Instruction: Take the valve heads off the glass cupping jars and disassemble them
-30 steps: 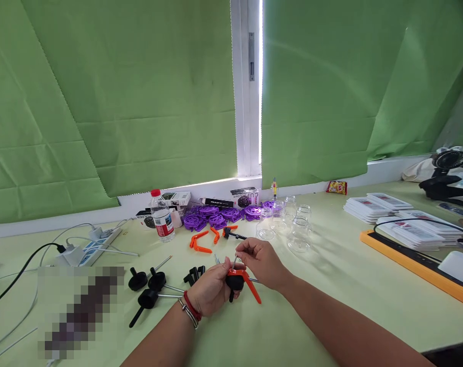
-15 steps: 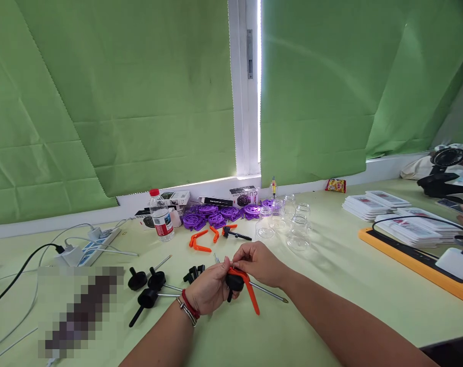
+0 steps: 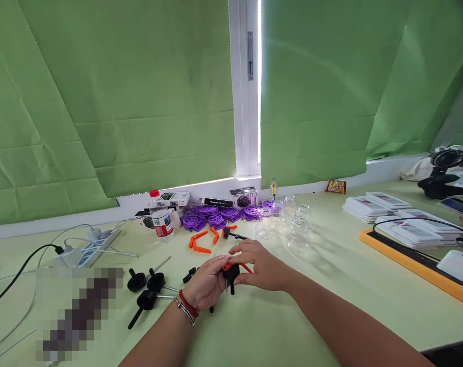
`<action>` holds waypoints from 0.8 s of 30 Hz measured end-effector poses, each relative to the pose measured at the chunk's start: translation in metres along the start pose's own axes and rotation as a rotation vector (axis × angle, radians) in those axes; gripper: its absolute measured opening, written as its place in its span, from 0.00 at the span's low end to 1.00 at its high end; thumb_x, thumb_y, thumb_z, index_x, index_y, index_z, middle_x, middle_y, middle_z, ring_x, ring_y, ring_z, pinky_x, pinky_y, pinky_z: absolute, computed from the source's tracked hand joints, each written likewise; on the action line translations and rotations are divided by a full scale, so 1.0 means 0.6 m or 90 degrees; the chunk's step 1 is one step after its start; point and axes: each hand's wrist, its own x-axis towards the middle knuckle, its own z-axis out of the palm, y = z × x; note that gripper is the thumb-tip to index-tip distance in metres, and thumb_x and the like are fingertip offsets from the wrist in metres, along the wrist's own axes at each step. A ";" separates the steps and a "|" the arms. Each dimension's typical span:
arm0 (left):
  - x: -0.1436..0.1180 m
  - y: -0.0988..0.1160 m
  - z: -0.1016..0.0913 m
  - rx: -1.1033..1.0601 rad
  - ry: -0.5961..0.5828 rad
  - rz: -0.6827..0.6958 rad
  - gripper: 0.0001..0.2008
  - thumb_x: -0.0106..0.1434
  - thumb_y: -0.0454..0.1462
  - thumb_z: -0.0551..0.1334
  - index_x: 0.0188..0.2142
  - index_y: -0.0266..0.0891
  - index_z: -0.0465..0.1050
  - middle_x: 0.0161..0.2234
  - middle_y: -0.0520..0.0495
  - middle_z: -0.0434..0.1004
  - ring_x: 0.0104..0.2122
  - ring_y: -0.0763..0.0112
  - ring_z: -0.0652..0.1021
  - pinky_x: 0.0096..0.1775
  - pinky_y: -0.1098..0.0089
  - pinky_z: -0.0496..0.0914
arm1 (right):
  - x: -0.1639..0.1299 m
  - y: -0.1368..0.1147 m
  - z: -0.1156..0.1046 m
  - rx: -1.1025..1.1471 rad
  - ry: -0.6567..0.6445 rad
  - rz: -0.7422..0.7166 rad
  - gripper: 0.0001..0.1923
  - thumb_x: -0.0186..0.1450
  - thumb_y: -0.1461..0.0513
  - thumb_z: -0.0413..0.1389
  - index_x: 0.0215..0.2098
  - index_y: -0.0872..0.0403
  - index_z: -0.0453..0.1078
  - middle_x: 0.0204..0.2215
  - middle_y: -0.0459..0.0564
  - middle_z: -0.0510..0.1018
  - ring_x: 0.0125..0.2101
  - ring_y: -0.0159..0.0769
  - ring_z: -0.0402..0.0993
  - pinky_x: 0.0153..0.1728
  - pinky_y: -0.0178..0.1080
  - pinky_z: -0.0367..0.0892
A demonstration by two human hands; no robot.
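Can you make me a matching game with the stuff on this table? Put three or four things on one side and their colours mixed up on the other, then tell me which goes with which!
Things:
1. water bottle cap
2. round slotted discs by the window sill
3. knobs with metal rods near the left hand
4. loose bent levers lying behind the hands

Colours:
A. black
B. orange
C. red
D. purple

Right pairs: 1-C, 2-D, 3-A, 4-B.
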 end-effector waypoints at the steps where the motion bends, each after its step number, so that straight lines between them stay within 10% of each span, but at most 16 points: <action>1: 0.001 -0.001 -0.001 -0.007 0.011 0.008 0.07 0.59 0.37 0.63 0.35 0.35 0.75 0.34 0.46 0.74 0.33 0.72 0.72 0.36 0.70 0.66 | -0.001 0.001 0.003 -0.043 0.009 -0.003 0.21 0.53 0.56 0.64 0.46 0.46 0.73 0.49 0.51 0.73 0.52 0.47 0.62 0.54 0.51 0.54; 8: 0.004 0.005 -0.004 -0.015 0.035 0.056 0.07 0.60 0.33 0.61 0.37 0.34 0.75 0.36 0.45 0.75 0.36 0.72 0.73 0.40 0.70 0.68 | 0.001 0.009 0.030 -0.183 0.175 -0.029 0.15 0.58 0.60 0.60 0.44 0.52 0.69 0.58 0.55 0.63 0.57 0.48 0.55 0.56 0.51 0.48; 12: 0.006 0.024 -0.010 -0.020 0.090 0.115 0.07 0.59 0.31 0.60 0.36 0.32 0.75 0.34 0.44 0.76 0.35 0.69 0.75 0.40 0.69 0.70 | 0.001 0.017 0.045 -0.181 0.290 0.011 0.09 0.59 0.60 0.58 0.37 0.55 0.69 0.41 0.55 0.73 0.45 0.43 0.66 0.47 0.45 0.59; 16: 0.013 0.044 -0.030 -0.061 0.166 0.195 0.06 0.58 0.30 0.58 0.34 0.31 0.74 0.31 0.45 0.76 0.31 0.68 0.76 0.40 0.66 0.72 | -0.004 0.016 0.073 -0.148 0.141 0.012 0.05 0.63 0.62 0.54 0.33 0.55 0.70 0.31 0.50 0.74 0.35 0.37 0.68 0.37 0.39 0.63; 24: 0.031 0.052 -0.070 -0.101 0.287 0.251 0.09 0.59 0.27 0.53 0.29 0.31 0.72 0.26 0.43 0.75 0.28 0.68 0.76 0.36 0.64 0.75 | -0.007 -0.008 0.133 -0.251 -0.171 -0.152 0.19 0.66 0.54 0.50 0.52 0.51 0.67 0.53 0.56 0.66 0.47 0.42 0.66 0.47 0.43 0.62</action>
